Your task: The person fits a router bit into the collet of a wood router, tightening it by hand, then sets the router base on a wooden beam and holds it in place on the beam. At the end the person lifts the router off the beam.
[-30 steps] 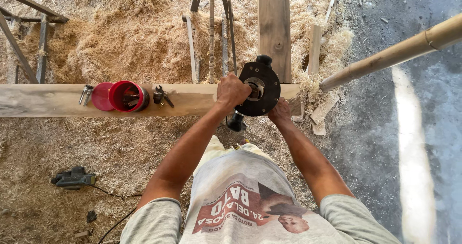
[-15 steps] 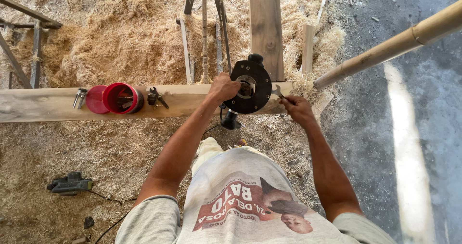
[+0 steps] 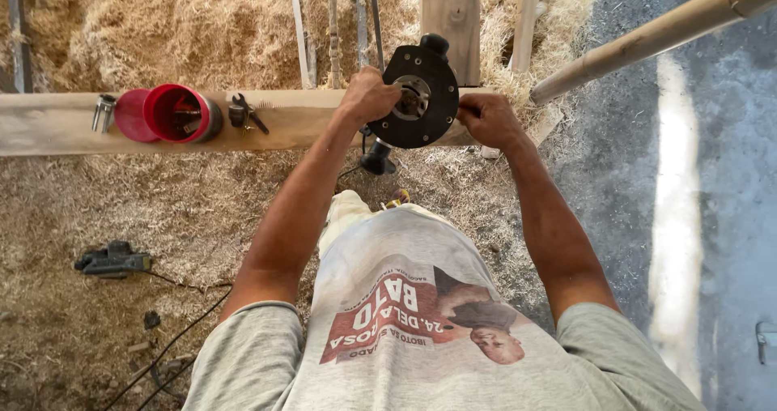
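Observation:
A black wood router [image 3: 421, 95] with a round base plate lies tipped on its side on a long wooden beam [image 3: 48, 123], its base facing up at me. My left hand [image 3: 368, 97] grips the left rim of the base, fingers reaching toward the central collet. My right hand [image 3: 488, 118] is closed against the right edge of the base. One black handle knob [image 3: 377, 160] hangs below the beam. Whether the right hand holds a small tool is hidden.
A red cup with its lid [image 3: 166, 113], a metal fitting [image 3: 104, 113] and a small dark tool [image 3: 243, 113] rest on the beam at left. Wood shavings cover the ground. A power tool [image 3: 113, 260] with a cord lies lower left. A bamboo pole [image 3: 647, 34] slants at upper right.
My right hand, which was drawn back to the right half a second ago, has come back against the router's base. The left hand has stayed on the router.

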Tool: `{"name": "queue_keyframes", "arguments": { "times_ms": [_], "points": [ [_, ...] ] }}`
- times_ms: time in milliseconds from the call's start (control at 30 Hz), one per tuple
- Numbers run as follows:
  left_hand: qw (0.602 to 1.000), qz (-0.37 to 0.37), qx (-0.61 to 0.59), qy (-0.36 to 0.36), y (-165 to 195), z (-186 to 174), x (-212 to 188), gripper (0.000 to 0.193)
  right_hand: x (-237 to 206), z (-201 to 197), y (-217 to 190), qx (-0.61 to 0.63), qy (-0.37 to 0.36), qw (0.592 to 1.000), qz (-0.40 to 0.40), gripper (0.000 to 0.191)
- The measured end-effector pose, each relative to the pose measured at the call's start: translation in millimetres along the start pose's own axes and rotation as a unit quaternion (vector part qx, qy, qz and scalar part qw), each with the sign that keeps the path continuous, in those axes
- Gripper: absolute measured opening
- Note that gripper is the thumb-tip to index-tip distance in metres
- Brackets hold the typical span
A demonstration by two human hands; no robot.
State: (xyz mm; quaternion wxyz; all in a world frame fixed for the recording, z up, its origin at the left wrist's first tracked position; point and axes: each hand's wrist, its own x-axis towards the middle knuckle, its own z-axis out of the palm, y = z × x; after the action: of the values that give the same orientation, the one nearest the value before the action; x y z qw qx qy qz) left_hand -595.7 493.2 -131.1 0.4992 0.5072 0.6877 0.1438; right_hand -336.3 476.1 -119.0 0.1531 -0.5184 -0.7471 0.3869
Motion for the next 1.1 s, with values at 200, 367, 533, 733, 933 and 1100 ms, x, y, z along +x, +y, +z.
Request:
{"name": "queue_keyframes", "arguments": {
  "times_ms": [200, 367, 533, 733, 933, 1100],
  "points": [
    [1.0, -0.01, 0.014, 0.002, -9.5, 5.1, 6.0, 0.029, 6.4, 18.3, 6.3, 0.046, 0.026, 0.997, -0.055, 0.015],
    [1.0, -0.007, 0.008, 0.012, -18.9, 8.3, 9.4, 0.028, 10.0, 20.9, 12.0, 0.05, 0.012, 0.996, -0.073, 0.016],
    [1.0, -0.025, -0.004, 0.007, -23.2, 8.3, 10.9, 0.026, 8.1, 20.6, 12.2, 0.069, -0.03, 0.995, -0.058, 0.015],
    [1.0, -0.028, -0.013, -0.004, -19.9, 7.8, 8.9, 0.026, 15.4, 18.0, 14.0, 0.065, -0.055, 0.988, -0.128, 0.023],
    [0.999, -0.036, -0.023, -0.014, -11.3, 4.8, 2.5, 0.025, 12.6, -2.1, 23.0, 0.003, -0.022, 0.999, -0.045, 0.016],
    [0.999, -0.04, -0.02, -0.004, -6.5, 2.9, -2.3, 0.027, 17.4, -11.3, 22.7, 0.054, -0.053, 0.996, 0.046, 0.014]
  ]
}}
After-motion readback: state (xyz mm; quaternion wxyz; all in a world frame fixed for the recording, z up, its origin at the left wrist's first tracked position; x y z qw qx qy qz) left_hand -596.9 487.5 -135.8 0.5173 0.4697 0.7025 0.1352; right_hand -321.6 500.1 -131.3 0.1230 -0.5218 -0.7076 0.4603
